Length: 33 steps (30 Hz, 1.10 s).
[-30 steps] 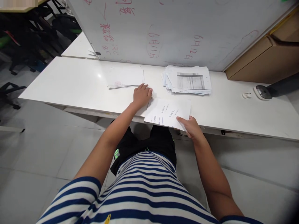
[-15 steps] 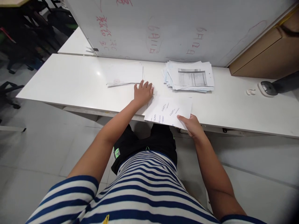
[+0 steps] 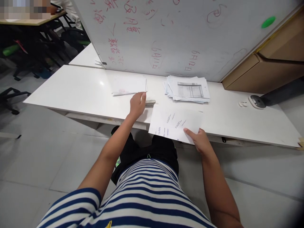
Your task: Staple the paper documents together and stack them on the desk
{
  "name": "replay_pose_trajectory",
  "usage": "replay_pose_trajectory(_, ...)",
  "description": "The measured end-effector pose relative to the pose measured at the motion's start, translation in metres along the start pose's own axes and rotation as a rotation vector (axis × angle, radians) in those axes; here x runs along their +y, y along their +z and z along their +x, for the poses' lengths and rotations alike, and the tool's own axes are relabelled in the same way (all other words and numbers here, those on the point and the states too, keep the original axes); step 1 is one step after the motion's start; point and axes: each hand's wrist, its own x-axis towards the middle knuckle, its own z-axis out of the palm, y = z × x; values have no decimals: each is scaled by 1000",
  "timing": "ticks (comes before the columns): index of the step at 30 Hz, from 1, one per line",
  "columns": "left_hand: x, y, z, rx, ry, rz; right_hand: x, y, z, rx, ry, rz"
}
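My left hand [image 3: 136,104] rests on the white table [image 3: 71,91], fingers curled round one end of a small silver stapler [image 3: 150,102] that sticks out to its right. Just behind it lies a thin pile of sheets [image 3: 129,85]. My right hand [image 3: 199,141] pinches the near right corner of a printed sheet of paper [image 3: 174,122], which lies partly over the table's front edge. A thicker, untidy stack of papers [image 3: 187,90] sits behind that sheet, near the whiteboard [image 3: 178,34].
The whiteboard with red writing stands along the table's back. A cardboard box [image 3: 273,66] is at the right, with a small white earbud case [image 3: 242,104] and a grey round device [image 3: 255,101] before it. Office chairs [image 3: 14,63] stand at the left.
My left hand has turned from lying flat to curling round the stapler, which now shows. The sheet in my right hand has shifted slightly toward me. The camera has tilted up.
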Motion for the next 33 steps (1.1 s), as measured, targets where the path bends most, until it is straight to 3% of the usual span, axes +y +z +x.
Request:
replay_pose_trajectory(7, -26, 11, -19, -124, -53, 102, 9, -15, -11, -77, 2, 14)
replay_pose_trajectory(25, -23, 12, -18, -140, -71, 120, 18, -10, -1, -49, 46, 50)
replay_pose_trajectory(29, -24, 13, -18, -138, -70, 128, -5, -17, 26, 55, -32, 35)
replay_pose_trajectory(33, -22, 13, -19, -133, -72, 143, -59, -25, 78, 210, -189, 95)
